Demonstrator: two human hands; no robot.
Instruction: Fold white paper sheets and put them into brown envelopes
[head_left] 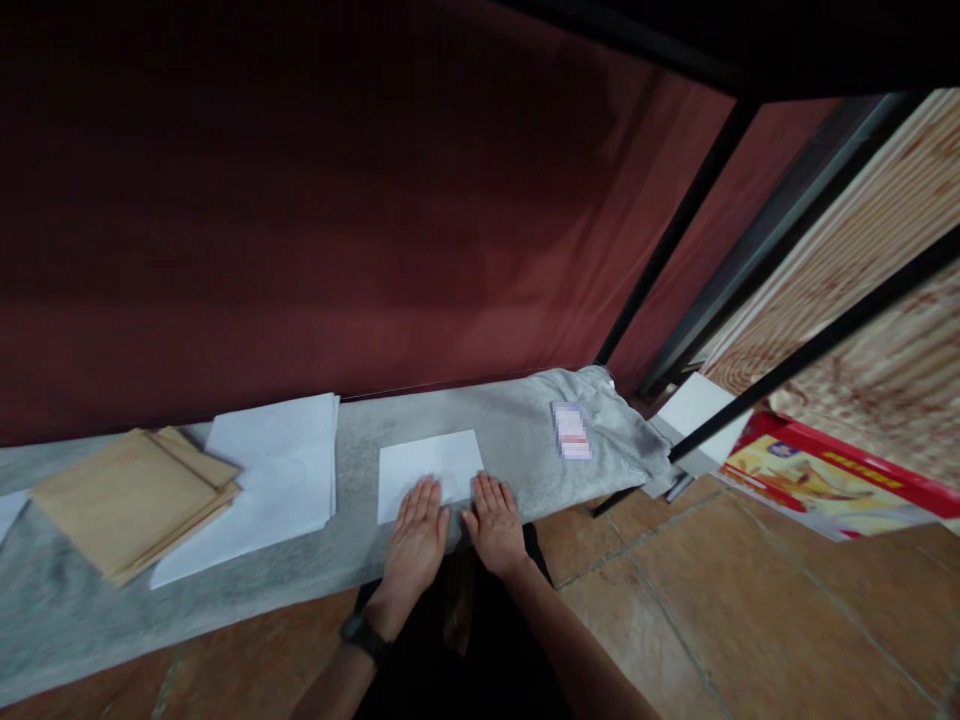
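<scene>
A sheet of white paper (427, 463), seemingly folded, lies flat on the grey cloth-covered table in front of me. My left hand (417, 530) rests on its near edge, palm down with the fingers stretched out. At the paper's near right corner lies my right hand (495, 520), also flat, its fingertips touching or just beside the edge. Neither hand grips anything. To the left is a stack of larger white sheets (281, 470), partly covered by several brown paper envelopes (127, 490).
On the right of the grey tablecloth (517, 420) is a small blurred pinkish-white packet or card (572, 431). Black metal posts (679, 235) rise at the table's right end. A red and yellow box (832, 475) and a white box (697, 420) stand beyond. A dark red wall runs behind.
</scene>
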